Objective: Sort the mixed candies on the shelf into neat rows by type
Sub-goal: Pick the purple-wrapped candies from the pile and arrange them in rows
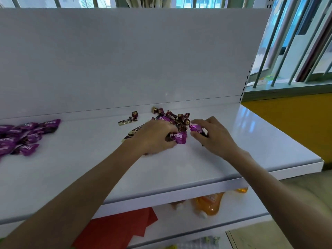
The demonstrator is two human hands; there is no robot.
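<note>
On the white shelf [179,164] a mixed pile of candies [177,117] lies near the back panel: purple Kiss packets, small dark round-wrapped chocolates and long Choco bars [126,121]. My left hand [154,136] grips a purple Kiss packet [177,137] at the pile's front edge and covers part of a second Choco bar [133,132]. My right hand [213,135] pinches another purple candy [195,127] just right of the pile. A group of purple Kiss packets [25,136] lies at the far left of the shelf.
The shelf's back panel [125,60] rises right behind the pile. The shelf's right end [321,165] drops off beside an orange wall. On the lower shelf lie red paper [118,229] and an orange bag [208,203].
</note>
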